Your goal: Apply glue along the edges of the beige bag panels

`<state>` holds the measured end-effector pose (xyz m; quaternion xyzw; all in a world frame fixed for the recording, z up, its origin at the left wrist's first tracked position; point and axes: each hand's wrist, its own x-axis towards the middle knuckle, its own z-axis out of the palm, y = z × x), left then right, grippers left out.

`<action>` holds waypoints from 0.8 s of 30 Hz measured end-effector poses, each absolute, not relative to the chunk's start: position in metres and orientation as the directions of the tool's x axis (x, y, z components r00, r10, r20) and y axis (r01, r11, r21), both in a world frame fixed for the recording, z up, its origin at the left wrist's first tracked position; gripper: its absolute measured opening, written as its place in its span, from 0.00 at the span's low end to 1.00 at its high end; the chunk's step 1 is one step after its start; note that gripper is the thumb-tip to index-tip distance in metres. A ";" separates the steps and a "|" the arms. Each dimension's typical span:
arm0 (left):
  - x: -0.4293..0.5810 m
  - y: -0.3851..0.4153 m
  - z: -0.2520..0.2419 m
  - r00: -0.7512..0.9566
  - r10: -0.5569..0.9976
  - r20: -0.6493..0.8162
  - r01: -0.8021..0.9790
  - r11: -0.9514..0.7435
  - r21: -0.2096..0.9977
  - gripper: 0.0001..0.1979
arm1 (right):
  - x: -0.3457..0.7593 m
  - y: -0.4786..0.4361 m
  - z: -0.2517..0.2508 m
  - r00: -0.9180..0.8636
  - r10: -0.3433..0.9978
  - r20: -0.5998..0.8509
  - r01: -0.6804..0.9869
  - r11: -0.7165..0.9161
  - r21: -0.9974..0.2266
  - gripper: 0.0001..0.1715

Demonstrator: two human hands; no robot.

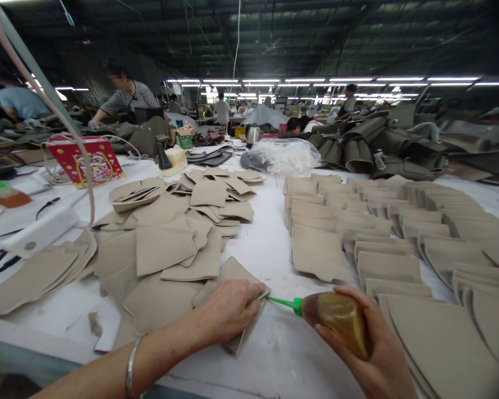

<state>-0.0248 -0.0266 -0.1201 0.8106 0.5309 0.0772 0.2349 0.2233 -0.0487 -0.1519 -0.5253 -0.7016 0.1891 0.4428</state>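
Observation:
My left hand is closed on the edge of a beige leather piece at the front of the table, its fingers pinching near the right corner. In my right hand lies a squeeze glue bottle with amber liquid, tilted on its side. Its thin green nozzle points left, and the tip meets or nearly meets the leather edge by my left fingertips. To the left spreads a loose heap of beige leather pieces. Rows of overlapping beige pieces stand on the right.
A white power strip and a second glue bottle are at the left, near a red box. A metal pole rises there. Farther back lie a plastic bag and dark leather parts. A co-worker leans over materials.

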 end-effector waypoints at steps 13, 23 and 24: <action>-0.027 -0.031 -0.124 0.418 0.903 -0.102 0.806 -0.317 0.500 0.20 | 0.211 -0.067 -0.152 -0.067 0.956 0.285 0.405 0.287 -0.868 0.25; -0.028 -0.031 -0.129 0.406 0.908 -0.104 0.807 -0.303 0.507 0.20 | 0.205 -0.076 -0.157 -0.054 0.975 0.215 0.346 0.220 -0.912 0.26; -0.028 -0.032 -0.129 0.403 0.909 -0.107 0.810 -0.300 0.503 0.20 | 0.205 -0.077 -0.157 -0.072 0.976 0.206 0.321 0.218 -0.922 0.26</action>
